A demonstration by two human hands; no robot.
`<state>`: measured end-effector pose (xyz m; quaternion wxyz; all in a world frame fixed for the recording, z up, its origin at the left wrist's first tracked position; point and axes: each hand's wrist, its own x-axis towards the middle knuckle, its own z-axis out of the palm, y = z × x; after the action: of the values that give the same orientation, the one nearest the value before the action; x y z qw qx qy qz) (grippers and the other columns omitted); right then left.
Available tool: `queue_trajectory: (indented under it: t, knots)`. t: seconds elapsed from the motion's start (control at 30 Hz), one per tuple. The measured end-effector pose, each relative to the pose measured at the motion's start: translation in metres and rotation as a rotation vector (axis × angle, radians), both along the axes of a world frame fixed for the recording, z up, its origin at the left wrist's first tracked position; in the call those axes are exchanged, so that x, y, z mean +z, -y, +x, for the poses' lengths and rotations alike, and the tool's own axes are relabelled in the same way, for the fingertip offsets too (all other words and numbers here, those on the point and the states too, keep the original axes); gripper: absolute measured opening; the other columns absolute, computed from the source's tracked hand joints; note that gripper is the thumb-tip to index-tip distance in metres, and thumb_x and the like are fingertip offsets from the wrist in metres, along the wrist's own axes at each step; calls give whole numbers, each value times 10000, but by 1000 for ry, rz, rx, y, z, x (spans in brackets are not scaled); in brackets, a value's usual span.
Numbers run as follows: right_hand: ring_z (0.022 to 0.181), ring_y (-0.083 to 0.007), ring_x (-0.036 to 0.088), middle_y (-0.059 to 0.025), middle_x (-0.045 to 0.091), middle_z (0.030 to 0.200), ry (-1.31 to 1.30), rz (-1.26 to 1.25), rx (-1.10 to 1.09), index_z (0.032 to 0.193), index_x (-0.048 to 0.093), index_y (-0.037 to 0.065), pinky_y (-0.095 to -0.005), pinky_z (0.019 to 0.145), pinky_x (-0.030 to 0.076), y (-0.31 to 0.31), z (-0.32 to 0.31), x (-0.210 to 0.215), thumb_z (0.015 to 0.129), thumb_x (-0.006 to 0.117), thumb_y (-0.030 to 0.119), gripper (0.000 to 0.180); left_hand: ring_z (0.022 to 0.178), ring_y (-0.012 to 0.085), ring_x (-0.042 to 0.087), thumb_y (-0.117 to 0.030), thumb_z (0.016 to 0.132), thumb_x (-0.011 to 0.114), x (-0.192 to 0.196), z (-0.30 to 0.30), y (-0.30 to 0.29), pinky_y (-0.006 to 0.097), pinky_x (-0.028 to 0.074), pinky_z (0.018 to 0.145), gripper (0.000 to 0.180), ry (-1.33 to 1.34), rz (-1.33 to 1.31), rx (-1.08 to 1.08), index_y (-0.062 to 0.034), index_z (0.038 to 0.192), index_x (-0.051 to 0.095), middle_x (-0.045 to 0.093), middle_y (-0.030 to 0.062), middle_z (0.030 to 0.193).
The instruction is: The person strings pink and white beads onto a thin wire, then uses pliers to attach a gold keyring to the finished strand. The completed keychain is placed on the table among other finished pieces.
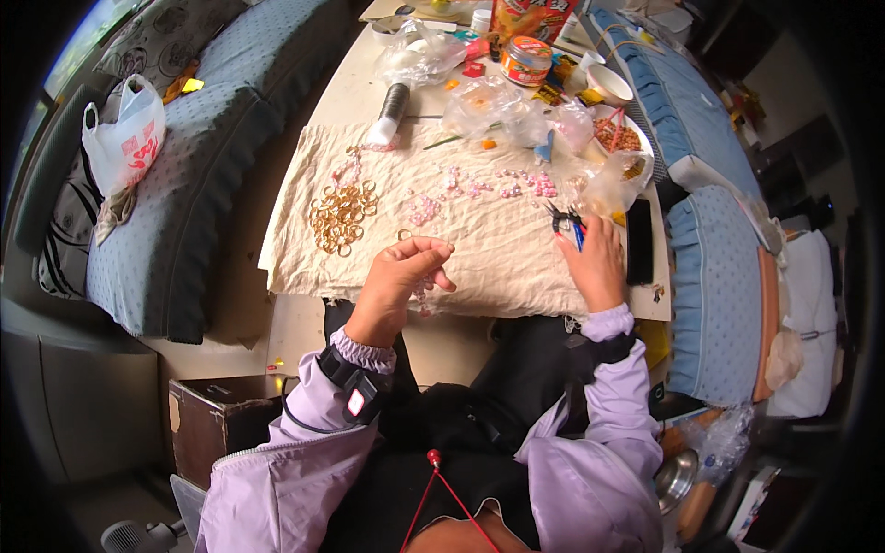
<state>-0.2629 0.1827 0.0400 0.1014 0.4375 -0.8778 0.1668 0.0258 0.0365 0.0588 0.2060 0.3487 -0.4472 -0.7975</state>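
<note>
Over the cloth's front edge, my left hand [398, 282] is closed, thumb and forefinger pinched together. A short strand of pink beads [421, 293] hangs from beneath its fingers; what sits between the fingertips is too small to make out. On the right, my right hand [597, 263] has its fingers around the handles of small pliers [573, 229] with dark jaws, which lie on the cloth. Gold rings [343, 217] are heaped left of my left hand, and a single gold ring [405, 235] lies just beyond it. Loose pink beads [425, 211] are scattered in small groups across the middle.
A cream cloth [304, 166] covers the table's near part. A spool of dark wire [394, 101] stands behind the rings. Clear plastic bags [495, 109], an orange-lidded tub [526, 61] and a white bowl [609, 84] crowd the back. A black phone [639, 241] lies at the right edge.
</note>
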Motion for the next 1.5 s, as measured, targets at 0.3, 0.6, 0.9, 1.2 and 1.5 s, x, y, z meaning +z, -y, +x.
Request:
queue_trajectory:
  t: [0.3,0.6,0.9,1.2,1.5]
  knots:
    - [1339,-421,577,-212,623,1442,19,166,-37,1416,587,24,-537,1090,483,-17,-45,-24,940,785,404,641,716,117,727,-228,1021,747,-15,19,-2,226,499,662,152,-77,29,61,-80,1044,729,736,26,770]
    - [1189,-373,632,-182,648,1249,-45,-95,191,1326,650,50,-503,1035,501,-17,-29,12,928,732,294,474,802,112,707,-183,1034,711,-22,32,-8,221,505,731,117,-231,158,84,-66,1043,714,774,74,914]
    - [1054,-341,671,-174,608,1174,636,-26,801,1326,626,8,-403,958,535,22,84,63,978,651,247,422,958,139,726,-167,1042,706,-21,29,-8,264,524,858,81,-236,134,127,-86,1042,712,786,77,1024]
    - [1013,-331,679,-165,621,1130,696,90,807,1276,670,2,-398,921,550,32,98,66,928,664,191,395,1000,133,715,-155,1027,714,-19,32,-3,269,504,919,74,-204,-14,67,-82,1042,719,784,65,1027]
    - [1008,-290,693,-166,663,1094,818,119,794,1249,684,-25,-376,911,554,33,94,65,915,681,189,397,940,145,731,-90,978,724,-12,28,-7,289,544,922,66,-233,-30,73,-26,986,734,786,81,966]
